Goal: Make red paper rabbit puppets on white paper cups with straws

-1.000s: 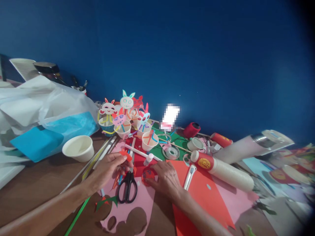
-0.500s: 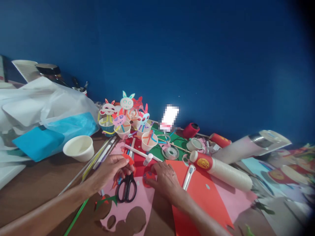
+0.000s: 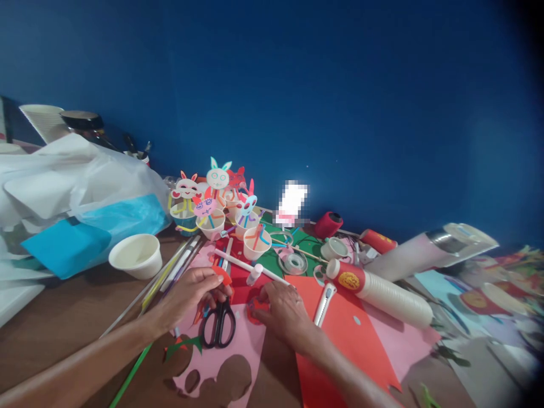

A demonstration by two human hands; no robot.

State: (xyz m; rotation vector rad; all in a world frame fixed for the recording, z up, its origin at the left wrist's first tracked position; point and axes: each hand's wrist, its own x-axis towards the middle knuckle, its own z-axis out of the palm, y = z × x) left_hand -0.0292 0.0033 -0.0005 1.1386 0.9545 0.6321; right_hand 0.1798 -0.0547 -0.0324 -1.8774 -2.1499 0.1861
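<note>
My left hand (image 3: pixel 204 286) pinches a small red paper piece (image 3: pixel 222 275) between thumb and fingers, just above black-handled scissors (image 3: pixel 219 326). The scissors lie on pink paper (image 3: pixel 246 340) with round holes cut in it. To the right, my right hand (image 3: pixel 280 306) has its fingers closed at a red round paper piece (image 3: pixel 257 310) with drawn marks, partly covered by the fingers. A small white bottle (image 3: pixel 254 274) stands between the hands, beside a long white stick (image 3: pixel 246 264).
Paper cups with animal-face figures (image 3: pixel 218 177) stand at the back. A white cup (image 3: pixel 136 256) is at the left. A utility knife (image 3: pixel 325 304) lies on red-orange paper (image 3: pixel 352 351), near a stack of cups (image 3: pixel 382 292) and a tape roll (image 3: pixel 294 263).
The right hand's fingers have shifted slightly over the red round piece and now cover more of it. My left hand stays nearly in place with its red paper.
</note>
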